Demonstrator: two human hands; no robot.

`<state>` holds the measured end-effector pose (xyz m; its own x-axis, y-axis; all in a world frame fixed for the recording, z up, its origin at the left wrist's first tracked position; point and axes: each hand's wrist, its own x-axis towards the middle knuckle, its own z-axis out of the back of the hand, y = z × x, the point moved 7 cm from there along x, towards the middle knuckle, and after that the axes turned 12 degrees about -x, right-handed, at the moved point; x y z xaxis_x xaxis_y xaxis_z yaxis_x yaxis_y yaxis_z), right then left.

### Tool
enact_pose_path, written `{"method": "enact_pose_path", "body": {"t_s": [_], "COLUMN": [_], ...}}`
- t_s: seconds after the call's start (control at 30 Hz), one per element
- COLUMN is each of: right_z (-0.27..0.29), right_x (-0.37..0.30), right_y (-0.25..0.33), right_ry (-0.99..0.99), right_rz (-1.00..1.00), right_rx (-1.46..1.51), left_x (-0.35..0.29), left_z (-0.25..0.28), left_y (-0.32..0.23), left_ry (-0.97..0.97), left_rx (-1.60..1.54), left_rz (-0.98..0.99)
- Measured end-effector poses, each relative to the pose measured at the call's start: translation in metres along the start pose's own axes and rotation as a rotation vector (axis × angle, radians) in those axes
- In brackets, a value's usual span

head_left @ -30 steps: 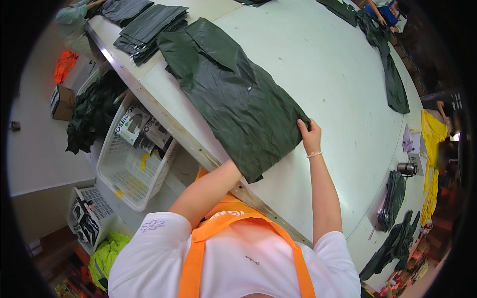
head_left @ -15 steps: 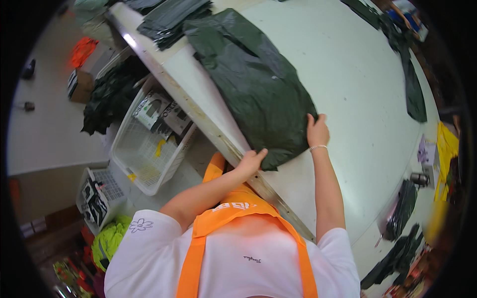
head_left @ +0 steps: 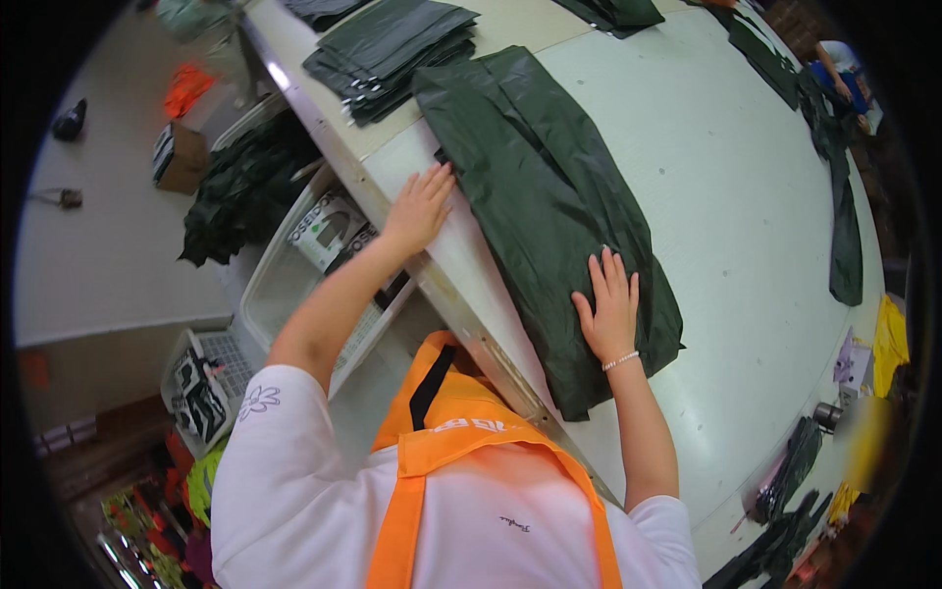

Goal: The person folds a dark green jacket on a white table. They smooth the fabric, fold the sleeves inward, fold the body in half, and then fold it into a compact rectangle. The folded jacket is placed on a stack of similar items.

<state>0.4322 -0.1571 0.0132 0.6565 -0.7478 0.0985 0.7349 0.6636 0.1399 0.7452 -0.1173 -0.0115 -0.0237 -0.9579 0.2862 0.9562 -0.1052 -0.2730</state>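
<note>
Your left hand (head_left: 420, 213) moved from the bottom corner of the garment (head_left: 545, 182) up beside its left edge, fingers out straight, can't tell if they're touching. Your right hand (head_left: 610, 316) is flat on it now, fingers spread. Garment's lying mid-frame, under that hand.

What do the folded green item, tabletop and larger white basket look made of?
Folded green item: probably coated fabric or thin plastic, semi-gloss; soft sheen along creases.
Tabletop: smooth, low-gloss, perhaps laminate or plastic sheet; pale, even surface.
Larger white basket: likely moulded plastic; lattice-like openings in its wall.
</note>
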Motion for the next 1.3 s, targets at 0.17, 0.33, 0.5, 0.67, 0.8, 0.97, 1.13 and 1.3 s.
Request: {"method": "enact_pose_path", "body": {"t_s": [0.17,0.33,0.5,0.67,0.8,0.97,1.13,1.3], "right_z": [-0.012,0.011,0.009,-0.028,-0.027,-0.033,-0.038,-0.033], "right_x": [-0.003,0.031,0.130,0.213,0.228,0.215,0.223,0.217], "right_y": [-0.006,-0.006,-0.011,0.005,0.005,0.010,0.030,0.018], "right_ry": [0.158,0.093,-0.143,-0.147,-0.132,-0.109,-0.074,-0.168], "right_rz": [-0.032,-0.052,-0.226,-0.310,-0.491,-0.398,-0.364,-0.535], "right_rx": [-0.049,0.038,0.034,0.066,0.112,-0.011,0.053,0.006], "left_x": [0.067,0.106,0.132,0.123,0.148,0.270,0.333,0.350], "left_z": [-0.039,-0.064,-0.052,-0.050,0.004,-0.003,-0.067,-0.113], "left_y": [0.035,0.048,0.071,0.119,0.154,0.156,0.127,0.152], "left_ry": [0.386,0.167,0.209,-0.015,-0.509,0.027,0.477,0.668], "left_rx": [-0.047,-0.404,-0.569,-1.232,-1.099,-0.601,-0.247,-0.745], "left_rz": [-0.212,-0.177,-0.076,0.371,0.467,0.191,0.171,0.222]}}
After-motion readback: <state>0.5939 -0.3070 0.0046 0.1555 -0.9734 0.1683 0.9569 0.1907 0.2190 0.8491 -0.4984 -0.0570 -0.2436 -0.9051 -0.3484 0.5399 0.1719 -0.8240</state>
